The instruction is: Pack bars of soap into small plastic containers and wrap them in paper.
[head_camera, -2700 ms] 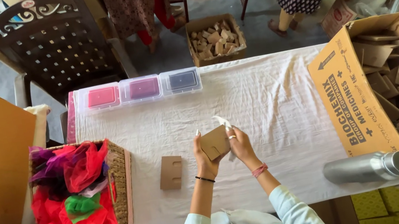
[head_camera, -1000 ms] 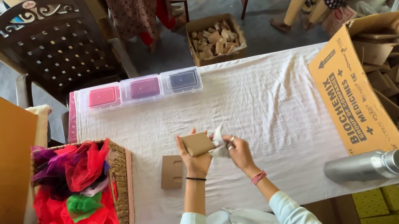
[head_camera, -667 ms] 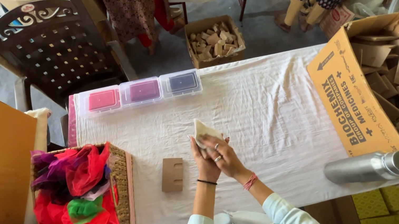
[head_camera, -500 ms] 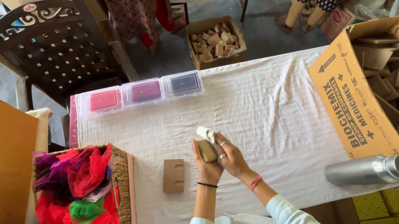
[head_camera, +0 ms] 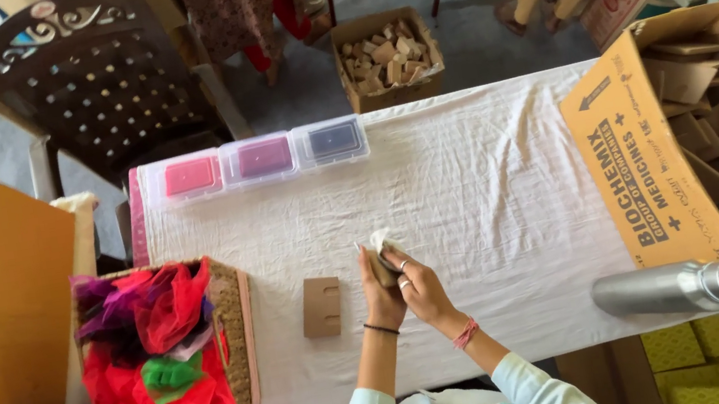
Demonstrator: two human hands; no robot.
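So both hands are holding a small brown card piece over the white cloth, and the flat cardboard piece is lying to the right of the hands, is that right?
Not quite. The head view shows the flat cardboard piece lying to the left of the hands, between them and the basket of coloured net fabric. The rest holds: left hand and right hand hold a small brown card piece over the white cloth.

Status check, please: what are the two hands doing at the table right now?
Left hand and right hand both closed on a small brown card piece with white paper. Flat cardboard cutout lies beside them on the white cloth. Nothing between.
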